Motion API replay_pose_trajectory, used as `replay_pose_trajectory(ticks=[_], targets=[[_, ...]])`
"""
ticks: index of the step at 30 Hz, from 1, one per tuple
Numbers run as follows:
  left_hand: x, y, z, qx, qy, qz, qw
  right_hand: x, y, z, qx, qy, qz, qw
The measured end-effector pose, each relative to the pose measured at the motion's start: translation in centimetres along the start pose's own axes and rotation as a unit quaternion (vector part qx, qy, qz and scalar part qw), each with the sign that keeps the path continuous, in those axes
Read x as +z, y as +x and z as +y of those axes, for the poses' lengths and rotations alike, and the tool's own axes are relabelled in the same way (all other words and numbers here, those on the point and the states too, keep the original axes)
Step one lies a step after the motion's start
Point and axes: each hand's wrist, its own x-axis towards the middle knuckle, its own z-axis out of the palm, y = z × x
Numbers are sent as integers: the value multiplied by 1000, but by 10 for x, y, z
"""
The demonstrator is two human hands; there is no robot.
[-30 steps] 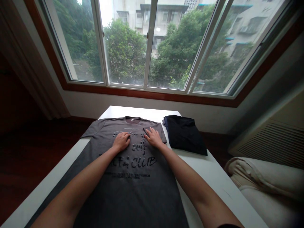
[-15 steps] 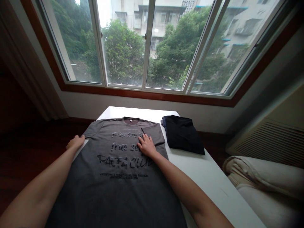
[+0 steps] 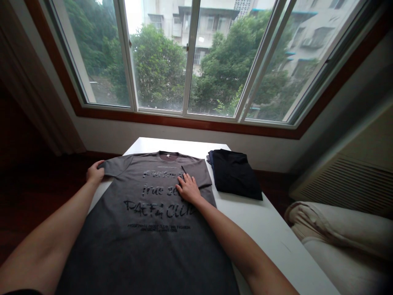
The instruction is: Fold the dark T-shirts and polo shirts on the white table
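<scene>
One grey T-shirt (image 3: 153, 229) lies face up and spread flat on a white table (image 3: 270, 233), its collar at the far end and black lettering across the chest. Its right sleeve is already folded in over the chest, and the right hand (image 3: 188, 189) rests palm down just below that fold, fingers together and flat, pressing the cloth without gripping it. The printed lines run leftward from under those fingers. Out at the shirt's left shoulder, the left hand (image 3: 94, 173) has closed on the edge of the left sleeve (image 3: 115, 166), thumb and fingers pinched on the cloth at the table's left border. The two hands are well apart, with the printed chest between them. Beyond the right hand and to its right, near the folded sleeve but not touching it, sits a folded dark garment (image 3: 235, 174) at the table's far right part. Farther right of that hand, off the table, is a pale cushioned seat (image 3: 346, 241). Ahead of both hands, past the table's far edge, a wide window (image 3: 190, 57) shows trees and buildings.
</scene>
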Motion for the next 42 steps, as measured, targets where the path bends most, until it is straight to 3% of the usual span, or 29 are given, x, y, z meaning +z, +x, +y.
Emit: replay_pose_trajectory(ticks=[3,7,10,15,21,24,28,30,34,38,42], targets=[[3,-3,20,27,-65,-38,997,0,0,0,-1,0,1,1000],[17,-20,52,191,-99,-165,963,1,1,0,1,0,-4,1000],[32,-29,63,234,-85,-248,936,0,1,0,1,4,-2,1000],[62,-38,55,231,-23,-219,948,2,0,0,-2,7,-1,1000],[89,-59,49,252,94,-215,939,3,9,7,-6,28,-32,999],[91,-73,55,260,104,-212,936,-4,14,19,-21,63,-47,997],[91,-92,65,299,99,-224,922,-12,8,44,0,59,17,998],[89,-100,70,299,100,-235,920,-13,3,58,1,55,12,998],[83,-122,87,298,96,-239,919,-14,2,85,-1,139,40,989],[75,-172,121,412,31,-277,868,-24,18,112,63,185,116,974],[58,-238,161,512,-31,-314,799,-36,41,132,160,187,109,963]])
